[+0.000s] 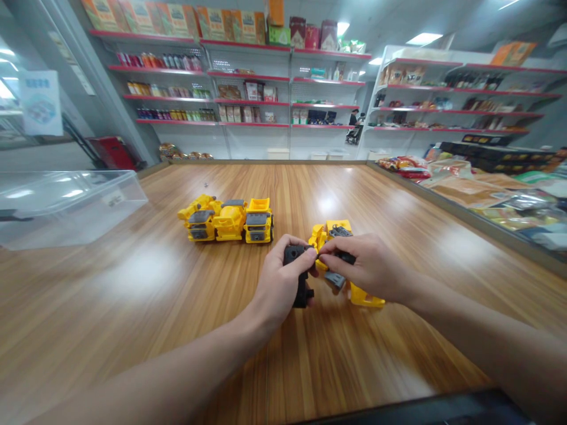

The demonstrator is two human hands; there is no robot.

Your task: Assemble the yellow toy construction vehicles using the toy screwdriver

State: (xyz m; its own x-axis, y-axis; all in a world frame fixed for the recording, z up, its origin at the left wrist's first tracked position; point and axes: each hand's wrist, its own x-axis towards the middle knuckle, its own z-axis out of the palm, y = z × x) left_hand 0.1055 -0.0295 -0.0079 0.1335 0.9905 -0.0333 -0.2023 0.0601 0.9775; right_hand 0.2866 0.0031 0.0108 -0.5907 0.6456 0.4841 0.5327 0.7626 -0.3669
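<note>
My left hand [283,274] is closed around a black plastic toy chassis [300,298], held above the table. My right hand [365,265] pinches a slim black piece [345,257] whose near end meets the chassis by my left thumb; the fingers hide most of it, so its kind is unclear. Behind and beneath my right hand lie loose yellow toy vehicle parts [339,225], a grey part [335,279] and a yellow piece [367,297]. To the left, a toy dump truck [258,221], a toy cement mixer [230,221] and another yellow toy vehicle [201,221] stand in a row.
A clear plastic bin [71,206] sits on the left of the wooden table [199,342]. Packaged goods [500,189] lie beyond the raised right edge. Stocked shelves [248,77] line the back, and a dark edge [443,410] shows at the bottom right.
</note>
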